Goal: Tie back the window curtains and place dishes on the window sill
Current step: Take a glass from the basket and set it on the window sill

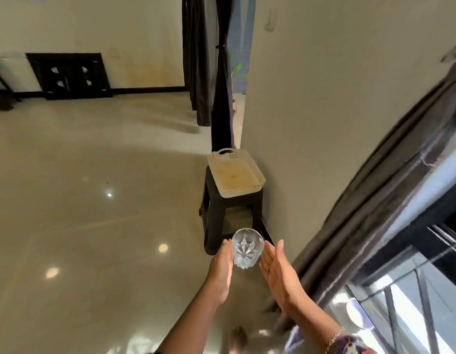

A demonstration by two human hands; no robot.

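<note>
You carry the clear cut-glass tumbler [247,249] in the air over the floor, near the window: rigid, slick and breakable, I judge, so press on its faceted wall. Your left grip [220,273] and right grip [278,273] lie flat against it, fingers straight. One tumbler, one white plastic basket [237,156], one dark stool [214,226]

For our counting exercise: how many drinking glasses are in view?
1. The glass sits between the left hand and the right hand, near the stool. Others may be hidden outside the frame.
</note>
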